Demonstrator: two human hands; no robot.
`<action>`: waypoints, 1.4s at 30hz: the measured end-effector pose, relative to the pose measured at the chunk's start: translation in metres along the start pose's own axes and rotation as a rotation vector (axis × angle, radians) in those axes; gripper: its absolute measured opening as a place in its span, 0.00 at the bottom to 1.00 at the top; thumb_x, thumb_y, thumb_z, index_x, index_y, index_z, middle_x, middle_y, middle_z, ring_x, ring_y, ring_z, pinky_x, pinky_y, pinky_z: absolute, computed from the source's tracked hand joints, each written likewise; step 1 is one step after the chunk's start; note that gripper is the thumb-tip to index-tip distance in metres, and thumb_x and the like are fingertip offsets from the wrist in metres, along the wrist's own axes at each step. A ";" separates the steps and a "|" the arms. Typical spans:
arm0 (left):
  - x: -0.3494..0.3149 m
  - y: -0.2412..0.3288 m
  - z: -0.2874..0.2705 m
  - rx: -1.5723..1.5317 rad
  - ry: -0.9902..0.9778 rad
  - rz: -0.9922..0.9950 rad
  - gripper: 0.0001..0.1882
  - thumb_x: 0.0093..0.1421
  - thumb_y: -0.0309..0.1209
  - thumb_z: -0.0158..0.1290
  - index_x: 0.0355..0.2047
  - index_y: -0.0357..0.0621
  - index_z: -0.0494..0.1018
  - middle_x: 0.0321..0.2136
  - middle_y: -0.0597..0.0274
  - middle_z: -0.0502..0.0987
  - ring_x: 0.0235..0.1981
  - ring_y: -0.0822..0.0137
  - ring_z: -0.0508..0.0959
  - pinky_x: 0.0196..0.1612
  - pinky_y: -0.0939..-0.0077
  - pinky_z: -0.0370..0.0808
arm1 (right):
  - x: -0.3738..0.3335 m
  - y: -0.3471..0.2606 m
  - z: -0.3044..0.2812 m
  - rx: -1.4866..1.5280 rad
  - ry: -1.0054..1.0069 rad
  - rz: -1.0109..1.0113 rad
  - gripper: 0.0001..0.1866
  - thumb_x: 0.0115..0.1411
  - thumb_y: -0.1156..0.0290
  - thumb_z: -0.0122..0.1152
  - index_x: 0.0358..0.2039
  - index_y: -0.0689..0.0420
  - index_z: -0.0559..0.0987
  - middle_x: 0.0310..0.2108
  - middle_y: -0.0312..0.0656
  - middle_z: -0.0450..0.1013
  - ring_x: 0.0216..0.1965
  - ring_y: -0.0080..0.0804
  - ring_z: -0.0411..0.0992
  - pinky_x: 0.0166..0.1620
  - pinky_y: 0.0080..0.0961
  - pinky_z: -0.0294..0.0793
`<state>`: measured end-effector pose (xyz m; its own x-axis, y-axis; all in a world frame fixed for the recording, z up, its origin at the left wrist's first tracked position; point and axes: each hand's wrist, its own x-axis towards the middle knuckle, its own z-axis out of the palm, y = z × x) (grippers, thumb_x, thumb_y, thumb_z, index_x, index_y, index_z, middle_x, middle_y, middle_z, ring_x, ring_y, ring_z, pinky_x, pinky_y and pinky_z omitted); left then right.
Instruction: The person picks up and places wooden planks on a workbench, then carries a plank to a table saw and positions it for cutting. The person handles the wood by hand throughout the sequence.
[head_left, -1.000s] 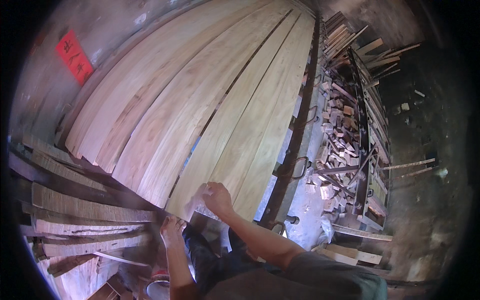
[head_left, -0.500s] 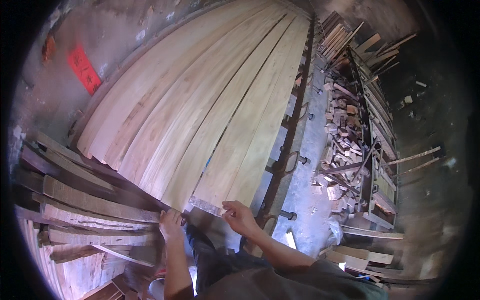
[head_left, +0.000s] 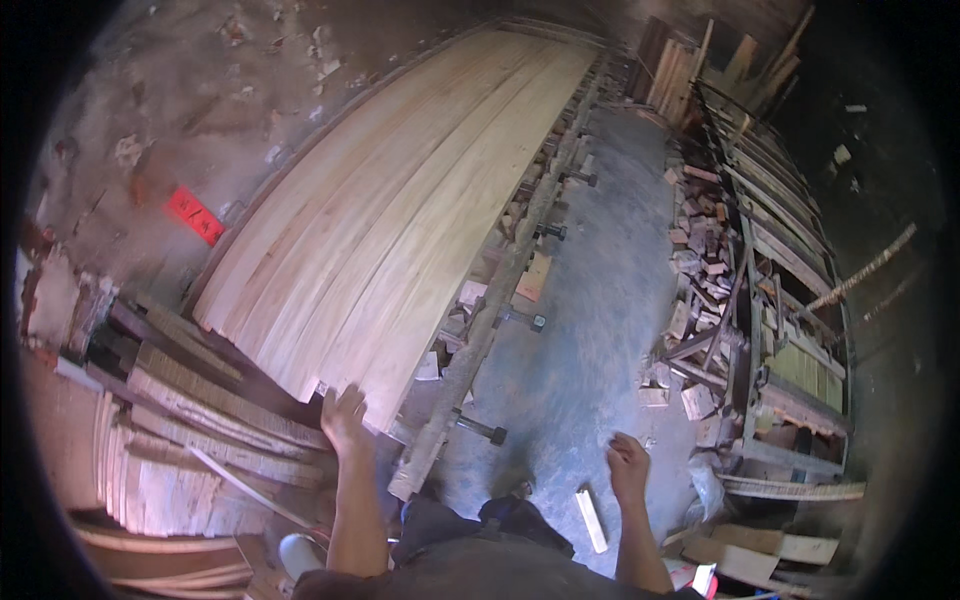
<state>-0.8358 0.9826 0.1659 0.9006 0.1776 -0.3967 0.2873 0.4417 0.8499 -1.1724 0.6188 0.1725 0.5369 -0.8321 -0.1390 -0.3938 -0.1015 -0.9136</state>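
Note:
Long pale planks (head_left: 400,230) lie side by side on a metal frame, their edges close together. My left hand (head_left: 345,418) rests at the near end of the right-hand planks, its fingers stretched over the end, not wrapped round it. Away from the planks, my right hand (head_left: 628,468) hangs above the floor on the right. Its fingers are loosely bent and partly apart, and nothing shows in them. Along the right side of the planks runs the frame's rusty rail (head_left: 465,365), with large bolts (head_left: 525,318) sticking out of it.
Stacked boards (head_left: 200,420) stand at the near left. Wood offcuts (head_left: 700,280) are heaped beside a slatted metal rack (head_left: 780,270) on the right. A pale stick (head_left: 592,520) lies on the floor near my legs. A red paper strip (head_left: 195,215) is on the left wall.
The gaps between the right-hand planks have narrowed. My right hand has left a plank's end and moved right. My left hand is now on the plank ends, and the view has shifted.

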 end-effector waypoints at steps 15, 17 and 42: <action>-0.026 -0.087 0.256 -0.059 0.073 0.255 0.44 0.57 0.22 0.53 0.69 0.18 0.44 0.44 0.47 0.80 0.36 0.70 0.75 0.43 0.81 0.70 | 0.188 -0.040 -0.083 0.032 -0.122 -0.151 0.17 0.59 0.82 0.62 0.50 0.68 0.78 0.43 0.48 0.79 0.45 0.33 0.79 0.52 0.29 0.78; -0.009 -0.094 0.289 -0.089 0.109 0.275 0.44 0.57 0.21 0.52 0.69 0.20 0.44 0.47 0.46 0.79 0.38 0.69 0.76 0.46 0.80 0.71 | 0.254 -0.057 -0.084 -0.031 -0.157 -0.271 0.17 0.58 0.82 0.62 0.50 0.68 0.79 0.44 0.48 0.79 0.46 0.32 0.79 0.52 0.29 0.78; 0.215 -0.210 0.787 -0.416 0.739 0.160 0.40 0.55 0.26 0.53 0.68 0.39 0.54 0.61 0.49 0.66 0.57 0.54 0.68 0.62 0.51 0.64 | 0.998 -0.221 -0.041 -0.171 -0.313 -0.491 0.17 0.65 0.72 0.62 0.51 0.68 0.79 0.46 0.47 0.80 0.50 0.32 0.77 0.55 0.27 0.74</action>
<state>-0.4461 0.2354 0.1750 0.4352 0.7282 -0.5295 -0.0979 0.6229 0.7762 -0.5799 -0.2116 0.2510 0.8702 -0.4683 0.1534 -0.1449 -0.5407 -0.8286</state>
